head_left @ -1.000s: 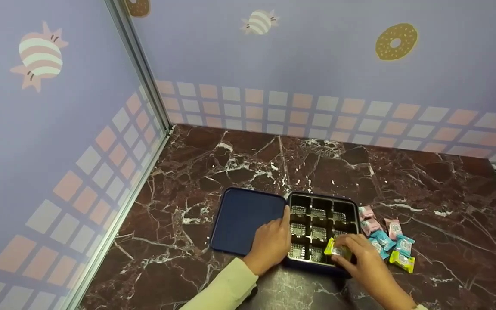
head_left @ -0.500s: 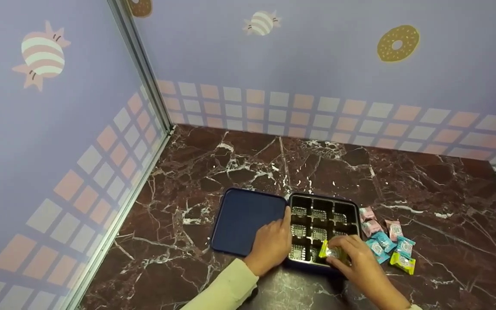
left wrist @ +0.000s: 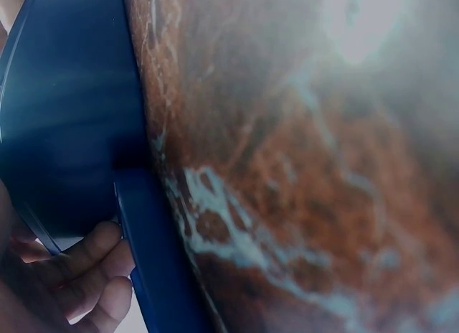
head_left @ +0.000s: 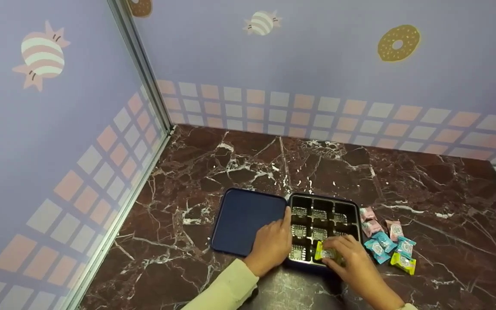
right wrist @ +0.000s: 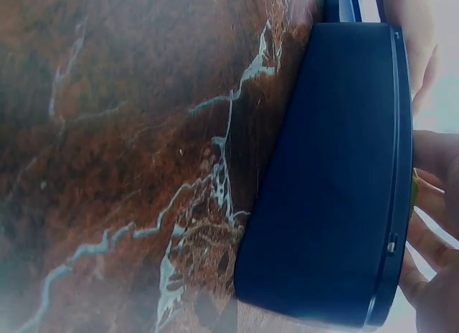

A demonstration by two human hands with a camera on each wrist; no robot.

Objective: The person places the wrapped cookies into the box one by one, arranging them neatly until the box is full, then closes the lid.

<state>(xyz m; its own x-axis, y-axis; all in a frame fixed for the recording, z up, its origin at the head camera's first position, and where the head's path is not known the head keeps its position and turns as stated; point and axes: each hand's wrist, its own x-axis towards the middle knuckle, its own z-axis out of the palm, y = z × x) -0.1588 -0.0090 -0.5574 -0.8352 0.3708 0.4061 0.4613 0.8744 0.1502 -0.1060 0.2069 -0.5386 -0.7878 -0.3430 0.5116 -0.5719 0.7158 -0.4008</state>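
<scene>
A navy hinged box (head_left: 308, 266) lies open, its black tray split into several square compartments. Between right thumb and fingers, my right hand (head_left: 355, 259) pinches a yellow-wrapped candy (head_left: 319, 250) over the front middle compartment. The right wrist view shows the box's side wall (right wrist: 323, 168), with a sliver of yellow behind the rim among the fingers. My left hand (head_left: 271, 241) rests at the seam between box and lid (head_left: 246, 221), index finger straight along the left rim. Left fingertips (left wrist: 107, 236) show beside the lid's edge in the left wrist view.
Right of the box lie wrapped candies: pink ones (head_left: 371, 228), blue ones (head_left: 405, 246) and a yellow one (head_left: 403, 263). Everything sits on a dark red marbled table (head_left: 248, 155). Lilac panels (head_left: 317, 56) stand at the back and left.
My right hand has shifted left with the yellow candy, from the front right compartment to over the front middle one. The left hand stays at the seam.
</scene>
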